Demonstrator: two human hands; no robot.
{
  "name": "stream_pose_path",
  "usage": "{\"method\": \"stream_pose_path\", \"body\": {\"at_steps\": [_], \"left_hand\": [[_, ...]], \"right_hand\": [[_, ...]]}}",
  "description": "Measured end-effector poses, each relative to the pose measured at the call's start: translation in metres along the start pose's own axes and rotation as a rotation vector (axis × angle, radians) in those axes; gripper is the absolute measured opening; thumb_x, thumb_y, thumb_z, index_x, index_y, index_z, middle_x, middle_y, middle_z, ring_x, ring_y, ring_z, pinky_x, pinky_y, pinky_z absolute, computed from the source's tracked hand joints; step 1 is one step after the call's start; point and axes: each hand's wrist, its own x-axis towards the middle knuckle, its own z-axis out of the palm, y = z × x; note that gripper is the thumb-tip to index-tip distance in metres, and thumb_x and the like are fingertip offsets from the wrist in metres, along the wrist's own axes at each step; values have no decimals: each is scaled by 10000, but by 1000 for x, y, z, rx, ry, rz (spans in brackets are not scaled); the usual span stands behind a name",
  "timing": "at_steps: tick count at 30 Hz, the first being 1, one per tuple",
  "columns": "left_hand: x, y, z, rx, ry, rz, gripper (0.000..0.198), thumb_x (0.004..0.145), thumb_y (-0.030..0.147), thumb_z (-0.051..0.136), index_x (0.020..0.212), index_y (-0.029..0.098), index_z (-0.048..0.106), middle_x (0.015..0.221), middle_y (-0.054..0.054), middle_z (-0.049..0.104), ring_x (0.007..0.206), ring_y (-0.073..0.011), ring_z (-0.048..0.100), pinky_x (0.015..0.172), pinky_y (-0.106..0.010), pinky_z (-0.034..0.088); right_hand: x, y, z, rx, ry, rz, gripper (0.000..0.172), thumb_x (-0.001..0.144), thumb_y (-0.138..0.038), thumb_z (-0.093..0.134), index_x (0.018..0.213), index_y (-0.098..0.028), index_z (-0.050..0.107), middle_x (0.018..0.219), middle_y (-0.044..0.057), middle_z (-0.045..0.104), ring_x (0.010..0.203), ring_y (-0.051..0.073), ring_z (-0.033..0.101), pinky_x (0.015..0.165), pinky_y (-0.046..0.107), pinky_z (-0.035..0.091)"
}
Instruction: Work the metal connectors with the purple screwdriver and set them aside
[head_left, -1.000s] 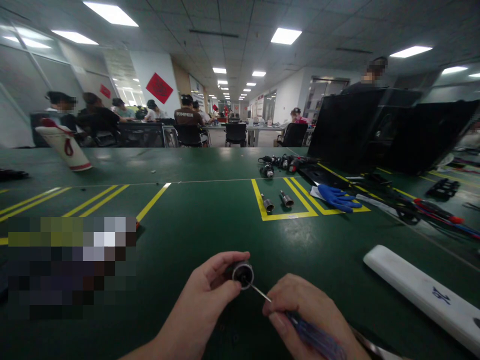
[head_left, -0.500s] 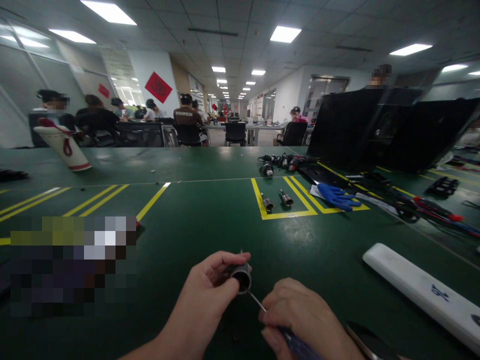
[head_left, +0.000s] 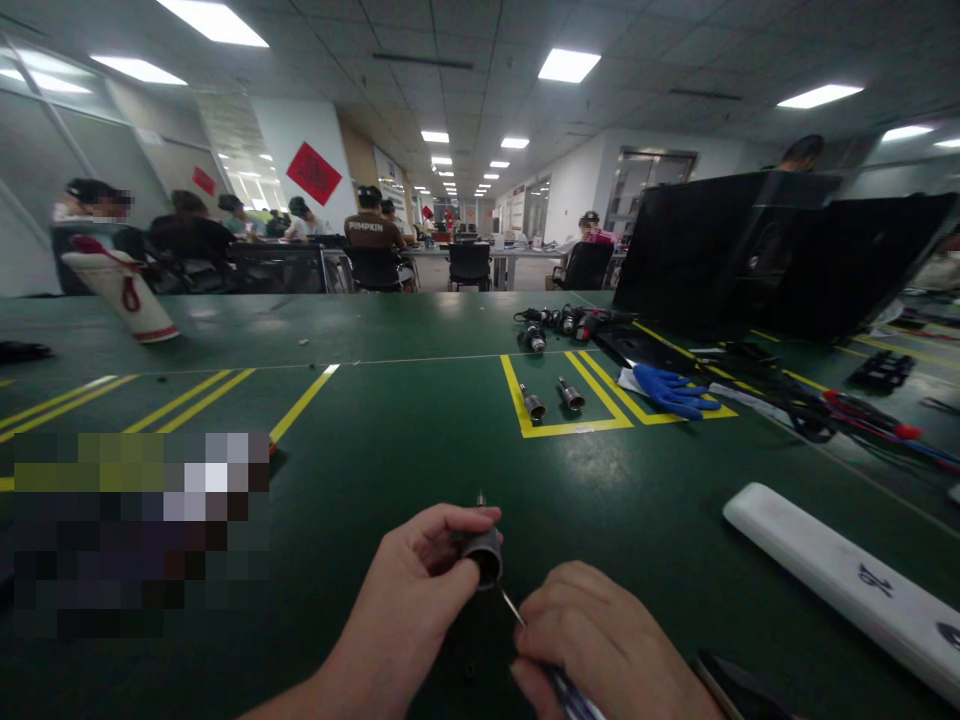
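My left hand [head_left: 409, 590] grips a grey metal cup-shaped part [head_left: 486, 556] between thumb and fingers. Its hollow end is tilted toward me, and a thin stem points away at the back. In my closed right hand [head_left: 600, 630] is a screwdriver [head_left: 511, 606] with a slim metal shaft and a bluish handle mostly covered by the fingers. The shaft's end meets the lower rim of the cup; whether the tip reaches inside is hard to see. Beyond my hands, two similar metal parts, one on the left [head_left: 533, 405] and one on the right [head_left: 571, 396], lie inside a yellow-taped box.
A blue glove [head_left: 671, 390] lies right of the taped box. Behind it are dark connectors [head_left: 534, 337] and cables. A long white case [head_left: 840, 580] rests at the right, a white cup [head_left: 135, 295] at the far left. Black monitors [head_left: 690, 250] stand at the back right.
The screwdriver's shaft has shifted from inside the cup's opening to its lower rim, and its handle has swung slightly left. My left hand holds the metal part almost still.
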Motion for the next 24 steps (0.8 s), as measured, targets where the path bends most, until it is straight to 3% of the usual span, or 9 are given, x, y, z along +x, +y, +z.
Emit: {"method": "stream_pose_path", "body": {"at_steps": [4,6,11,13,24], "left_hand": [[1,0,-2,-5,-2,-22,157,639,121,626,782,161,677,986,-72,699,881,-209,643,780,-309,472],[1,1,-3,4,-6,-43,178,650,140,624,820,161,672,944,-71,705,885,-212,636,808,-323,452],[3,2,-5,0,-11,-74,271,652,169,614,920,165,648,930,-71,699,937,-236,609,851,-356,415],[3,2,-7,-7,-25,-71,281,656,172,608,935,170,642,955,-67,693,959,-237,601,870,-363,404],[-1,2,-8,-16,-39,-90,270,656,148,596,922,170,637,978,-63,682,966,-243,594,889,-381,392]], "right_hand": [[-3,2,-2,69,80,-59,100,822,-122,478,746,-169,522,606,16,634,537,108,559,526,210,433],[-2,1,-6,166,65,-10,180,849,-181,464,672,-179,499,557,0,608,506,94,540,510,195,415],[-1,-1,-7,449,-175,497,215,845,-262,451,655,-174,502,552,-3,570,483,88,508,463,176,383],[-2,0,-2,517,-225,587,197,827,-278,454,662,-176,489,545,-4,562,479,93,498,456,182,374],[-3,3,6,478,-292,592,142,776,-255,457,656,-180,475,576,-9,525,523,108,479,502,211,347]]}}
